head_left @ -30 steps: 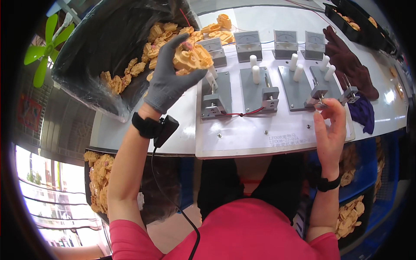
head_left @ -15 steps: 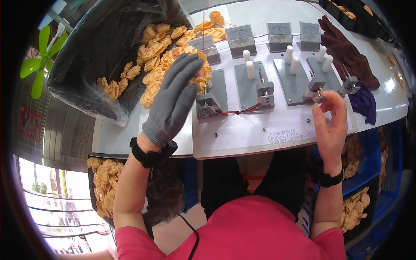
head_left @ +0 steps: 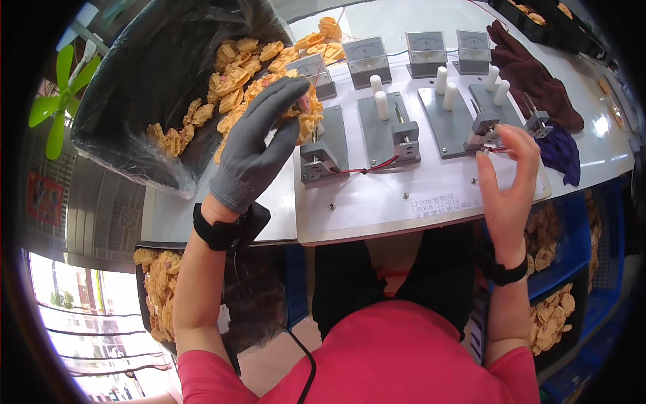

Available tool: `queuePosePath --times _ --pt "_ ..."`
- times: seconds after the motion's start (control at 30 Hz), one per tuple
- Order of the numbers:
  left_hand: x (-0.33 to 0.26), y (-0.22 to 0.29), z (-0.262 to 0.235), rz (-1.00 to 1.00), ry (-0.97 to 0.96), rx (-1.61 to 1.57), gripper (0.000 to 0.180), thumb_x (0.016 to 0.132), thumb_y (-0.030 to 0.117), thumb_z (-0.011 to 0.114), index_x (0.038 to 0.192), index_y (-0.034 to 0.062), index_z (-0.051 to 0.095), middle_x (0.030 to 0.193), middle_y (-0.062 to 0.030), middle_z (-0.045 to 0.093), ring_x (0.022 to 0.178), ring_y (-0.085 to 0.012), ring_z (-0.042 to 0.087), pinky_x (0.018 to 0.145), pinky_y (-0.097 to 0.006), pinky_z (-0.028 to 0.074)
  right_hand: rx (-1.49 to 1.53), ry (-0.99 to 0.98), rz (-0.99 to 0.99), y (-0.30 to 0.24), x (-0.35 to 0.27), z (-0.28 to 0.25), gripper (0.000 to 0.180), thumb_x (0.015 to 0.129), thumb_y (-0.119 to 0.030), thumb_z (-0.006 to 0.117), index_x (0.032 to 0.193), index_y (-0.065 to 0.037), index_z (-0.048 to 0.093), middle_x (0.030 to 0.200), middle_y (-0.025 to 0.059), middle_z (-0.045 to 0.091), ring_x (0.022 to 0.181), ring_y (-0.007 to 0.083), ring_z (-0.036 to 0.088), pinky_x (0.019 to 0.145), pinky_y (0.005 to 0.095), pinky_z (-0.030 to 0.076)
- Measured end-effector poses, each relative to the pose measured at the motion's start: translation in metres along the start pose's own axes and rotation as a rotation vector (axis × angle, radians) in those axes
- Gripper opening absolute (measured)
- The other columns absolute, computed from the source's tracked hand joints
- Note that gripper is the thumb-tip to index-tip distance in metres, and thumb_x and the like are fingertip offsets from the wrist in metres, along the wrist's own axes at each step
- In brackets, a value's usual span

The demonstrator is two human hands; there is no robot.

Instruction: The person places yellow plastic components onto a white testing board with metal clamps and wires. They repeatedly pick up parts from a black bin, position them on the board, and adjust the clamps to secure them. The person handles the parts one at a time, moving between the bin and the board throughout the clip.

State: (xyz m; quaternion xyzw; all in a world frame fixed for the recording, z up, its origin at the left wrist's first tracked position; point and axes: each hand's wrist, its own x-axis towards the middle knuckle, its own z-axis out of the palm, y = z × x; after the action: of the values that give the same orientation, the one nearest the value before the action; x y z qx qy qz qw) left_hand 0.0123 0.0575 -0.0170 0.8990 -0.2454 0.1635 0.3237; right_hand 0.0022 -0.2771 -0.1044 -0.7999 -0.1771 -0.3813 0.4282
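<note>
My left hand, in a grey glove, reaches over a heap of yellow-orange moulded plastic parts. Its fingers are stretched and slightly bent, thumb side apart, with the fingertips against the near parts. Bare, my right hand is at a small metal bracket on a grey plate. Thumb and forefinger stand apart at the bracket's near side, by thin red wires. Whether the fingertips touch something small there is hard to see. White pegs rise from that plate.
Several dial meters line the board's back. Another bracket is joined by red wire to its left neighbour. A black-lined bin stands left; brown cloth and purple cloth lie right. Crates of parts sit below.
My left hand has shifted slightly down and left, its fingers bending more. My right thumb and forefinger have spread a little at the bracket. The whole view has shifted slightly.
</note>
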Motion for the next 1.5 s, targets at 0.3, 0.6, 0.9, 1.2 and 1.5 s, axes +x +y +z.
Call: queuePosePath --times 0.3,0.6,0.9,1.2,1.5 --pt "-0.007 -0.004 0.004 -0.179 0.123 -0.204 0.042 0.093 0.010 0.063 0.135 0.0066 0.056 0.144 -0.0112 0.046 0.135 -0.0220 0.044 0.104 -0.035 0.045 0.493 -0.347 -0.057 -0.105 -0.003 0.078 0.043 0.083 -0.009 0.073 0.123 -0.006 0.056 0.112 0.0145 0.058 0.105 0.0341 0.055 0.092 0.0409 0.046" --pt "-0.008 0.000 0.007 -0.264 0.100 -0.305 0.041 0.097 0.015 0.060 0.136 0.0048 0.054 0.139 -0.0112 0.050 0.132 -0.0201 0.045 0.106 -0.034 0.042 0.748 -0.520 0.253 -0.105 -0.016 0.100 0.034 0.087 -0.010 0.070 0.116 -0.003 0.053 0.108 0.0150 0.058 0.101 0.0298 0.060 0.088 0.0381 0.049" --pt "-0.006 0.000 0.000 -0.251 0.059 -0.271 0.038 0.098 0.016 0.058 0.134 0.0035 0.056 0.141 -0.0138 0.050 0.133 -0.0225 0.046 0.111 -0.034 0.035 0.738 -0.402 0.127 -0.099 -0.019 0.109 0.038 0.086 -0.008 0.072 0.120 -0.004 0.055 0.109 0.0104 0.063 0.093 0.0238 0.065 0.082 0.0338 0.053" --pt "-0.018 -0.021 0.016 -0.229 -0.037 -0.169 0.044 0.094 0.012 0.058 0.138 0.0080 0.055 0.145 -0.0156 0.047 0.135 -0.0253 0.045 0.109 -0.035 0.038 0.726 -0.412 0.069 -0.096 -0.021 0.105 0.040 0.084 -0.006 0.075 0.120 -0.005 0.056 0.111 0.0104 0.062 0.092 0.0205 0.065 0.081 0.0310 0.053" --pt "-0.032 -0.040 0.003 -0.344 0.101 -0.218 0.054 0.102 0.029 0.055 0.149 0.0066 0.042 0.148 -0.0158 0.047 0.135 -0.0245 0.045 0.110 -0.035 0.037 0.640 -0.248 0.202 -0.099 -0.028 0.109 0.040 0.084 -0.009 0.073 0.116 -0.003 0.049 0.088 0.0088 0.052 0.074 0.0214 0.055 0.068 0.0331 0.048"
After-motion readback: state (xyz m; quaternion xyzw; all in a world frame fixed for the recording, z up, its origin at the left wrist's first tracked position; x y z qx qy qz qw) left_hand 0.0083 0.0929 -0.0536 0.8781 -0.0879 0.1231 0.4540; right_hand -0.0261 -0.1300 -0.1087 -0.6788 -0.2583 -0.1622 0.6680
